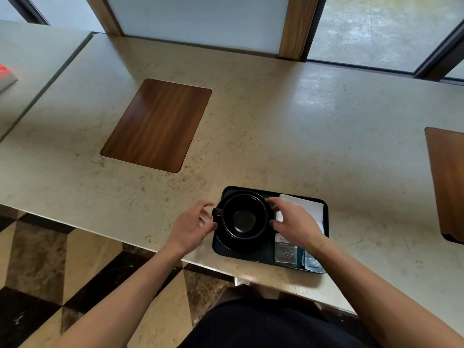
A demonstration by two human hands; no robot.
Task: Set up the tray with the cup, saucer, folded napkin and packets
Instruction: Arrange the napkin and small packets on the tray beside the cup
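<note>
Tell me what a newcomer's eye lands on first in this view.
First the black cup on its saucer, at the left of a dark tray near the counter's front edge, with the left hand and right hand on either side of it. Next, the white napkin and packets at the tray's right. Farther left, a wooden inset panel stands out in the pale stone counter.

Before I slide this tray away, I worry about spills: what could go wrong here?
1. The tray sits near the counter's front edge; a nudge might tip it off.
2. The cup rests loose on its saucer and could slide.
3. The packets lie at the tray's near rim and may slip out.
</note>
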